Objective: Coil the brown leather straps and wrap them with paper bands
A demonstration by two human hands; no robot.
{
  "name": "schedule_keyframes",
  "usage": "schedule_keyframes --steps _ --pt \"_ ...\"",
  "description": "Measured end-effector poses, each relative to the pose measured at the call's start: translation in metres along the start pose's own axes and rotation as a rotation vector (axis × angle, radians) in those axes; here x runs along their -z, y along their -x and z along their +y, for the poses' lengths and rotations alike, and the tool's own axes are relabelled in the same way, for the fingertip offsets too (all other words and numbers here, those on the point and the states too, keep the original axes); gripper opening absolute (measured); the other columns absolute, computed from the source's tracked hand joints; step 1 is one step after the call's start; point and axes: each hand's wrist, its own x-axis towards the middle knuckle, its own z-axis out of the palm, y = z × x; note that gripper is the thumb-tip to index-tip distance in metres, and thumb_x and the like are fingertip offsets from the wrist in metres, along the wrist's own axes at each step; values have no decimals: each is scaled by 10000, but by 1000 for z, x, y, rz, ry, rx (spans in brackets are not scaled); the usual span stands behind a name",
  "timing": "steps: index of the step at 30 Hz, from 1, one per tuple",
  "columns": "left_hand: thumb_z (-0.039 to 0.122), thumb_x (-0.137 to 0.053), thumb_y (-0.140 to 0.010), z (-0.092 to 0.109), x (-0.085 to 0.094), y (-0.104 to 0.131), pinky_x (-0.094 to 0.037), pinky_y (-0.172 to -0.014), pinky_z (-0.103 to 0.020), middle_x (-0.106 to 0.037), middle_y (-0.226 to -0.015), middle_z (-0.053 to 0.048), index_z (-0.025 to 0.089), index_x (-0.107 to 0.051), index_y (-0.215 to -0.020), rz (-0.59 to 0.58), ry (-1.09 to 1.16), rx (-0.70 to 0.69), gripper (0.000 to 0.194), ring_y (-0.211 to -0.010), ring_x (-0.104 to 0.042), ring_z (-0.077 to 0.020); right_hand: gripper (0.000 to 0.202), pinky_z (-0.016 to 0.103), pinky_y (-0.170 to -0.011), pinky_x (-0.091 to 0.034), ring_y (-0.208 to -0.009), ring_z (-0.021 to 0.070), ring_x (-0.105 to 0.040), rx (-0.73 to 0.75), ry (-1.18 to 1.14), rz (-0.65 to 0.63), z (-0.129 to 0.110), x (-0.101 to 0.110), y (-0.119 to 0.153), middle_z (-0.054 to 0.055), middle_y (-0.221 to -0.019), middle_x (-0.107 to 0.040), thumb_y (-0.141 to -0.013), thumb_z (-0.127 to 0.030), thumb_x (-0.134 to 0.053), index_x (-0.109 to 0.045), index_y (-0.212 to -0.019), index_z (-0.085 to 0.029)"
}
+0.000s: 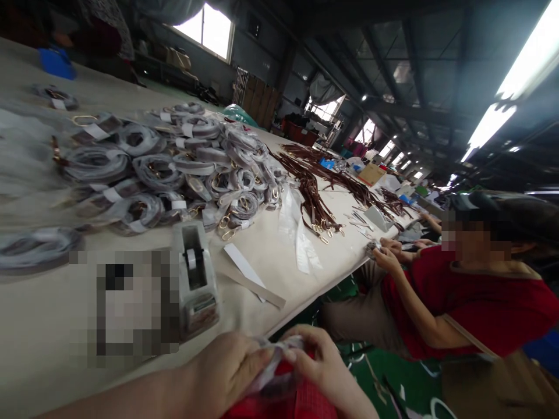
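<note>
1. Holding a greyish, translucent plastic-wrapped bundle between both hands, low in view, near the table edge and against red cloth; cannot make out its contents, blurred.
2. Pinching plastic between thumb and curled fingers of left hand; pinching it likewise with right hand, thumb towards bent forefinger.
3. Noted past left hand, on cream-coloured table: grey tape dispenser, with two overlapping pale flat strips to its right.
4. Noted beyond dispenser: heap of coiled, plastic-wrapped straps, bearing white labels and gold-coloured clasps.
5. Noted right of heap: crumpled clear plastic sheet, then loose brown straps with gold-coloured metal ends.
6. Observed at right: seated person in red shirt, handling a small item at table edge.
</note>
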Motion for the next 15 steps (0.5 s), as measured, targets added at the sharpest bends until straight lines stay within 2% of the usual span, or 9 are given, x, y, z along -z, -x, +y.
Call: schedule_keyframes --steps 2,4,7,10,12,15 --pt "738 -354 -884 7 -6 0 -251 -360 -251 -407 -367 42 206 -620 -563 -116 40 191 675 -309 -320 -114 350 389 -965 -484 -1042 268 -632 108 181 73 -1 3 -3 108 -1074 -699 -794 -345 -741 -679 -1094 -177" --pt "791 -217 -869 7 -10 -2 -209 -314 -247 -385 -321 45 193 -604 -543 -171 84 269 783 -240 -260 -97 441 421 -1092 -383 -1217 276 -549 139 214 -17 -3 3 1 109 -1264 -630 -829 -247 -676 -604 -1263 -218" --pt "862 -250 -798 3 -13 -4 -207 -289 -229 -369 -288 43 182 -569 -488 -178 209 281 813 -213 -265 -86 660 428 -1136 -323 -1323 277 -466 82 196 -194 -3 -5 9 97 -1428 -521 -783 -127 -648 -484 -1411 -246" --pt "915 -288 -732 -1 -13 -5 -248 -281 -221 -370 -283 45 160 -601 -511 -198 282 294 847 -215 -290 -87 668 390 -1058 -414 -1212 273 -550 92 137 -235 5 -23 6 107 -1355 -581 -753 -146 -686 -504 -1392 -206" --pt "927 -306 -711 -1 -11 -4 -266 -288 -216 -366 -285 51 141 -629 -546 -173 328 300 866 -220 -291 -81 555 339 -952 -487 -1066 245 -613 95 37 -233 14 -36 -3 92 -1207 -662 -778 -222 -707 -568 -1313 -177" --pt "892 -333 -751 3 -8 -4 -284 -306 -211 -350 -281 53 123 -642 -567 -104 449 281 848 -234 -299 -78 352 298 -860 -513 -932 217 -628 82 -58 -193 26 -46 -14 57 -1022 -703 -845 -365 -684 -669 -1128 -156"
